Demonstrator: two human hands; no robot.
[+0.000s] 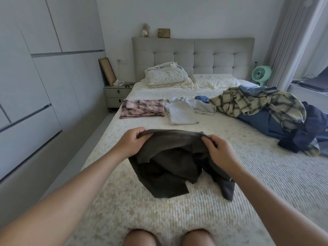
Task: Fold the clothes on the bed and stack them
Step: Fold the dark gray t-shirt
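Head view, near to far. Two bare knees (166,237) are cut off by the bottom edge; both forearms enter from the lower corners. The left hand (132,142) and the right hand (219,151) each pinch the upper edge of a dark grey garment (170,162), fingers curled over the hem, thumbs hidden behind the cloth. The edge is stretched between the hands and lifted; the rest hangs crumpled onto the bed (159,210), so the garment's type cannot be told. Motion blur smears the bedcover's texture near the camera.

Beyond, at mid-bed, lie a folded pink plaid garment (142,108) and, just beside it to the right, a folded pale garment (181,113), with loose white cloth (202,105) behind it. A small blue item (202,99) is mostly hidden. Further right, an unfolded heap: a yellow plaid shirt (257,103) draped over dark blue clothes (287,132), partly cut off by the right edge.

At the far end, pillows (168,77) rest against the padded headboard (193,55); a nightstand (117,95) stands at left, a green fan (260,73) at right.
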